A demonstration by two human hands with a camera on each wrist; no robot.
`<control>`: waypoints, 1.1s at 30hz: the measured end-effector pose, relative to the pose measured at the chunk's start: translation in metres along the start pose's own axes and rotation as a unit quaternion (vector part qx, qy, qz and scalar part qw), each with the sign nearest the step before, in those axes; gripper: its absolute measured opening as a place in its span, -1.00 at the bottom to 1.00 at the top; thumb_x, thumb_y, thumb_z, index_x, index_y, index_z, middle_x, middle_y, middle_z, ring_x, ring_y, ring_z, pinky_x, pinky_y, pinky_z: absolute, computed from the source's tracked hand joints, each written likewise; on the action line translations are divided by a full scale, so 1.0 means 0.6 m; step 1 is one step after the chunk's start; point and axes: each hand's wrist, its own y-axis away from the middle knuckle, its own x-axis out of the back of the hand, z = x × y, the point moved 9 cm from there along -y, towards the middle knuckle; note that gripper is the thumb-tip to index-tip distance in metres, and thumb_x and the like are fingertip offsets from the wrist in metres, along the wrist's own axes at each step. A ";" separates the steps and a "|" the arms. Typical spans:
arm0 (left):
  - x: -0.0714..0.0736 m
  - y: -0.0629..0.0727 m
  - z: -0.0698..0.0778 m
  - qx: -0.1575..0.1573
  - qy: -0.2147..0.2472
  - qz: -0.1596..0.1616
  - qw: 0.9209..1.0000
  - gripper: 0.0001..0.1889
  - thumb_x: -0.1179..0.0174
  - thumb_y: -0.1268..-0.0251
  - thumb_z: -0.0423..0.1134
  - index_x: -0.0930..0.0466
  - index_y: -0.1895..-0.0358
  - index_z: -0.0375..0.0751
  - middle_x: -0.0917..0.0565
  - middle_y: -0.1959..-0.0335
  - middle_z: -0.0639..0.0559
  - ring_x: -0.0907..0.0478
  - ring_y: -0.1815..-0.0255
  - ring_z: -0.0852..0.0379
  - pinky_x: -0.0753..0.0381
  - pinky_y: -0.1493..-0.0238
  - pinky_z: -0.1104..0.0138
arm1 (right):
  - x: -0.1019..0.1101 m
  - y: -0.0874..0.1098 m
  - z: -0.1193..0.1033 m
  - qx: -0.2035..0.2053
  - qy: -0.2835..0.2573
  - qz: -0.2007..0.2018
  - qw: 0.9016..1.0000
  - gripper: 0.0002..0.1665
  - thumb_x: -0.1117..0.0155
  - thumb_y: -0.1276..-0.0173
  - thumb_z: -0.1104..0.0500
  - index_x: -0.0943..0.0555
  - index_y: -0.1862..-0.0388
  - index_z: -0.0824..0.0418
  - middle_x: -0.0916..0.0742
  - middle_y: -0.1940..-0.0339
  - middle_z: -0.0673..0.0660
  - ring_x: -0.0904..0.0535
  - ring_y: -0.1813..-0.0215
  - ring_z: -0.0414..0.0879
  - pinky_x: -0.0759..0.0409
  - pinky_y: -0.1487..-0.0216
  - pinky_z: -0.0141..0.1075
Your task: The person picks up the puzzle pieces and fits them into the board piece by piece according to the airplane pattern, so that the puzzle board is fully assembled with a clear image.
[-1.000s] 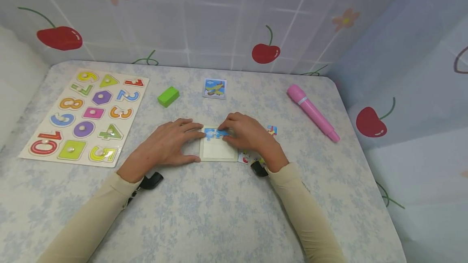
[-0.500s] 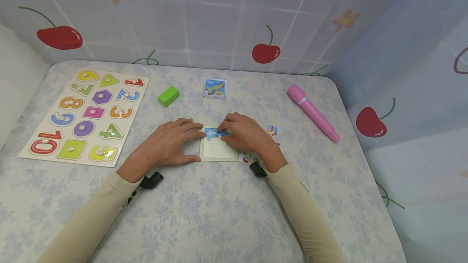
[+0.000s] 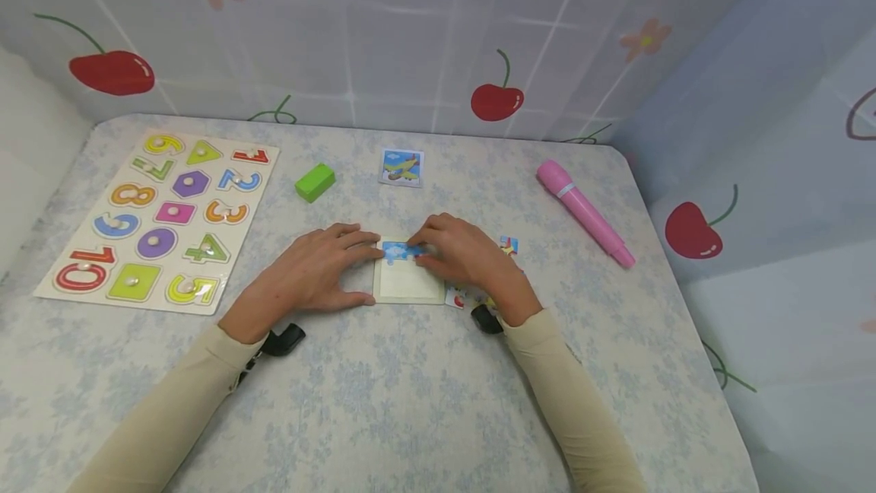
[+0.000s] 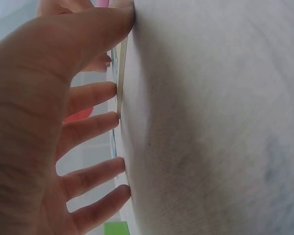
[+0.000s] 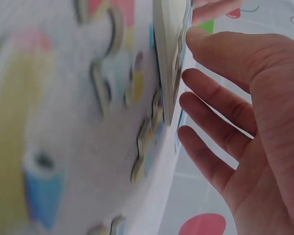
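Note:
A small pale puzzle tray lies in the middle of the table. Blue jigsaw pieces fill its far left part, and the rest of its bed shows bare. My left hand rests along the tray's left side with spread fingers, thumb at the near corner; in the left wrist view its fingertips reach the tray's edge. My right hand pinches a blue puzzle piece between thumb and index finger, beside the piece in the corner. Its other fingers hide the tray's far right corner.
Loose puzzle pieces lie right of the tray, partly under the right hand. Behind it are an airplane picture card and a green block. A number board lies left, a pink toy microphone right.
The gap between the two blue pieces has closed as the right hand's piece shifted slightly left. The left hand has stayed in place.

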 end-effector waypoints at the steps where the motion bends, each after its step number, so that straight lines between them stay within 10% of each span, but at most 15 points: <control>1: 0.000 0.000 0.000 0.001 0.000 0.000 1.000 -0.19 -0.49 -0.19 0.38 -0.66 -0.42 0.02 -0.55 -0.52 -0.01 -0.42 -0.56 -0.22 -0.61 -0.29 -0.17 | 0.002 0.002 0.003 -0.002 -0.003 0.002 1.000 -0.64 -0.49 -0.51 0.06 -0.79 -0.22 0.09 -0.74 -0.11 0.04 -0.65 -0.16 -0.03 -0.67 -0.21 -0.12; 33: -0.002 0.000 0.002 0.001 0.001 0.008 1.000 -0.19 -0.54 -0.15 0.35 -0.67 -0.40 -0.02 -0.55 -0.51 -0.03 -0.42 -0.55 -0.23 -0.60 -0.28 -0.20 | 0.038 0.100 0.122 -0.140 -0.020 0.013 0.990 -0.54 -0.49 -0.49 0.05 -0.75 -0.31 0.11 -0.71 -0.25 0.09 -0.60 -0.33 0.06 -0.60 -0.33 0.04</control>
